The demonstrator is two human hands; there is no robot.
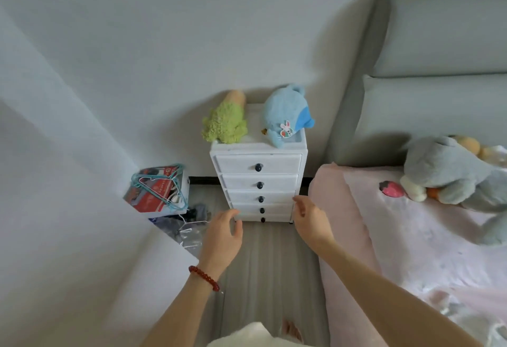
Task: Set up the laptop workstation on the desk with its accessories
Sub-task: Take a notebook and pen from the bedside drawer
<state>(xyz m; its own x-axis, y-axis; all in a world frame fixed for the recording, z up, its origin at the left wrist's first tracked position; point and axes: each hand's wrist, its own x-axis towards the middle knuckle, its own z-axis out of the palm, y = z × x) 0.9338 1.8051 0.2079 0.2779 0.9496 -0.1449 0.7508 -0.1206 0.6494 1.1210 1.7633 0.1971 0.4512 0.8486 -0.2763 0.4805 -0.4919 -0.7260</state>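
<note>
No laptop, desk or accessory shows in the head view. A narrow white chest of drawers [258, 164] with dark knobs stands against the wall ahead. My left hand [223, 233], with a red bead bracelet on the wrist, reaches forward near the chest's lower left corner, fingers apart and holding nothing. My right hand [310, 219] is stretched toward the chest's lower right side, also open and empty. Neither hand clearly touches the chest.
A green plush [225, 123] and a blue plush [288, 116] sit on the chest. A pink-covered bed [411, 237] with a grey plush [450, 171] and grey headboard [439, 45] is on the right. A red box with hangers [157, 190] and clutter lie on the floor at left.
</note>
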